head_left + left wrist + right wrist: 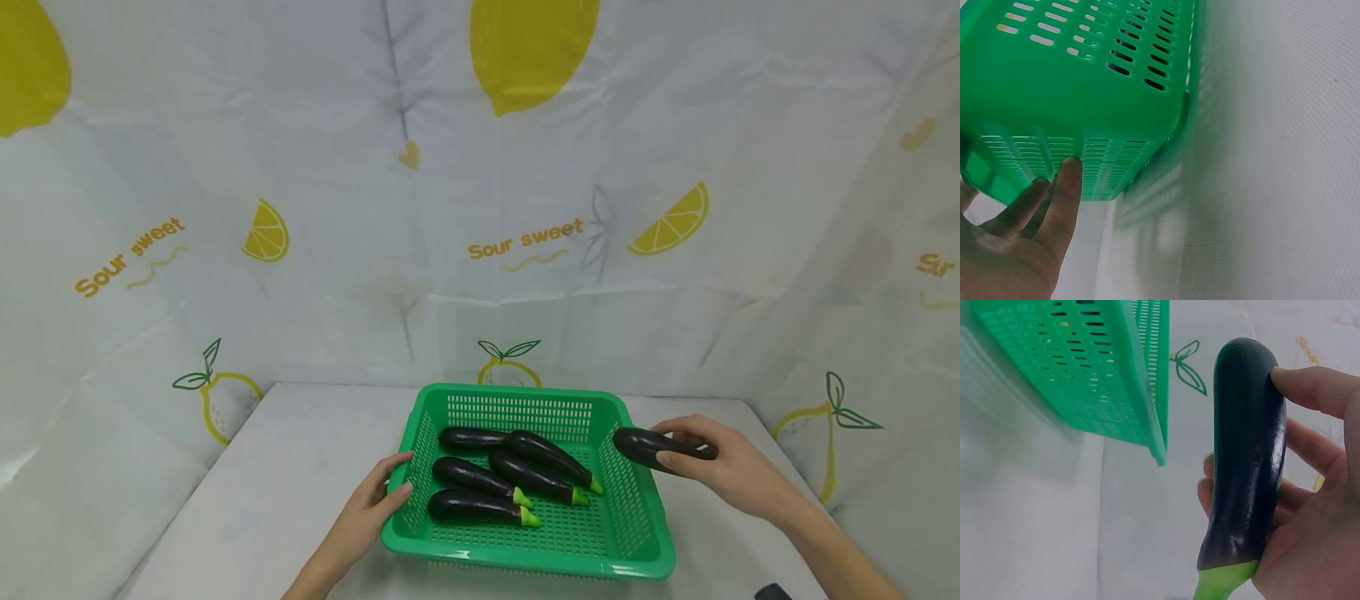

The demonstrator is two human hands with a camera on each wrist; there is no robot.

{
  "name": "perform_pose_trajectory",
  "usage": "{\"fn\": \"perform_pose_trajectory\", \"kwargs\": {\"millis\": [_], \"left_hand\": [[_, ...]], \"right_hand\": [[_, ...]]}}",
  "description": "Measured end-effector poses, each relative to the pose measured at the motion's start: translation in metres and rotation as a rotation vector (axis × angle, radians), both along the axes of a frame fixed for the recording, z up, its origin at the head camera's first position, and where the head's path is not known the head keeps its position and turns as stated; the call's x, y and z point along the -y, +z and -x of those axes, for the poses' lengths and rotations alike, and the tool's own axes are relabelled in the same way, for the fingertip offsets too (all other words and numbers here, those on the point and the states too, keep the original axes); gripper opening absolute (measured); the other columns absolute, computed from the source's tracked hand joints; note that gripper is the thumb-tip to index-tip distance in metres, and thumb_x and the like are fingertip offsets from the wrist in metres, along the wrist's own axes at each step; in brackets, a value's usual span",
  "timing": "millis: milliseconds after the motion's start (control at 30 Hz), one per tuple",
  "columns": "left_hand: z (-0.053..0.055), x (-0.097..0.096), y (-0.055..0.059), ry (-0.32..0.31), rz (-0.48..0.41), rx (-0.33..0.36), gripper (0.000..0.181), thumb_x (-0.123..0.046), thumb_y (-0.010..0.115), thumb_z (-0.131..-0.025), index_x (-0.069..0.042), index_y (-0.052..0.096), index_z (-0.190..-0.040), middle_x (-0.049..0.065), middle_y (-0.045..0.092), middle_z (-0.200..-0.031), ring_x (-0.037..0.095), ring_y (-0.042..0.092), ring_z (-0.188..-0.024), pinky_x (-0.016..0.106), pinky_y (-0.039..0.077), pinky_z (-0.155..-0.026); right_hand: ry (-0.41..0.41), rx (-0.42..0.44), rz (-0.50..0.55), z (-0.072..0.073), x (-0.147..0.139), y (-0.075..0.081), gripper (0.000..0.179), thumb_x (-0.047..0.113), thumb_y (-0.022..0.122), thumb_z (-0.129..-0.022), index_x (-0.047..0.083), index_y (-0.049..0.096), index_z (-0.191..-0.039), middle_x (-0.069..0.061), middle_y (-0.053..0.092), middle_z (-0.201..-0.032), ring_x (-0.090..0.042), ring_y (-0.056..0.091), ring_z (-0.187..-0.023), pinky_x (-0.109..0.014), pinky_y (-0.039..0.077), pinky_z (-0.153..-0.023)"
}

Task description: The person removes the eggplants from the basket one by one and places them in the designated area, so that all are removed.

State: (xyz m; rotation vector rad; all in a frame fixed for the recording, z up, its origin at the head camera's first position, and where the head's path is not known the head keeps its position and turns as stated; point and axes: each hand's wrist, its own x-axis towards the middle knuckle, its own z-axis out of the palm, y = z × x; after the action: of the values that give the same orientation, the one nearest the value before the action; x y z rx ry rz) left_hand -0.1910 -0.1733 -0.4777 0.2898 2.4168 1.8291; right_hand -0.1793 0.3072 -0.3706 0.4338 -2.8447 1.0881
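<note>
A green plastic basket (525, 565) with slotted walls holds several dark purple eggplants (472, 508) with green stem ends. At its left side my left hand (363, 508) grips the rim, the thumb on top. In the left wrist view, other fingers (1067, 187) of that hand reach against the slotted outer wall. My right hand (731, 467) holds another eggplant (1244, 450) between thumb and fingers, raised beside the basket's right rim. The eggplant's rounded end points toward the basket in the head view, while its green stem end shows low in the right wrist view.
The basket stands on a white-covered table (247, 500). A white backdrop (337, 275) printed with lemons and lettering rises behind and at both sides. A small dark object (772, 592) shows at the bottom edge, right of the basket.
</note>
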Motion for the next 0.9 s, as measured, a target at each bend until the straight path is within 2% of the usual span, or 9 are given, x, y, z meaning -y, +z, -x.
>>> {"fn": "perform_pose_trajectory", "kwargs": {"millis": [367,700,900], "left_hand": [[0.0,0.0,0.0,-0.011,-0.028,0.0,0.052,-0.033,0.059,-0.104,-0.017,0.045,-0.151,0.02,0.036,-0.159,0.042,0.037,-0.144,0.049,0.044,-0.107],[0.0,0.001,-0.002,0.001,-0.006,-0.001,0.051,-0.034,0.059,-0.104,-0.02,0.045,-0.151,0.016,0.036,-0.159,0.039,0.035,-0.146,0.043,0.04,-0.109],[0.0,0.001,-0.002,-0.007,-0.004,0.002,0.052,-0.036,0.058,-0.104,-0.02,0.044,-0.152,0.016,0.036,-0.159,0.04,0.035,-0.146,0.049,0.04,-0.11]], "right_hand": [[-0.025,0.005,-0.014,0.006,-0.016,-0.009,0.035,0.026,0.07,-0.098,0.007,0.065,-0.127,-0.006,0.066,-0.109,-0.009,0.061,-0.085,-0.028,0.051,-0.067],[-0.06,0.06,-0.03,0.014,-0.031,-0.02,0.038,0.027,0.069,-0.099,0.003,0.064,-0.128,-0.005,0.067,-0.103,-0.013,0.061,-0.085,-0.029,0.05,-0.067],[-0.091,0.063,-0.051,0.017,-0.036,-0.025,0.04,0.029,0.07,-0.098,0.002,0.064,-0.127,-0.005,0.067,-0.102,-0.015,0.06,-0.085,-0.03,0.05,-0.066]]}}
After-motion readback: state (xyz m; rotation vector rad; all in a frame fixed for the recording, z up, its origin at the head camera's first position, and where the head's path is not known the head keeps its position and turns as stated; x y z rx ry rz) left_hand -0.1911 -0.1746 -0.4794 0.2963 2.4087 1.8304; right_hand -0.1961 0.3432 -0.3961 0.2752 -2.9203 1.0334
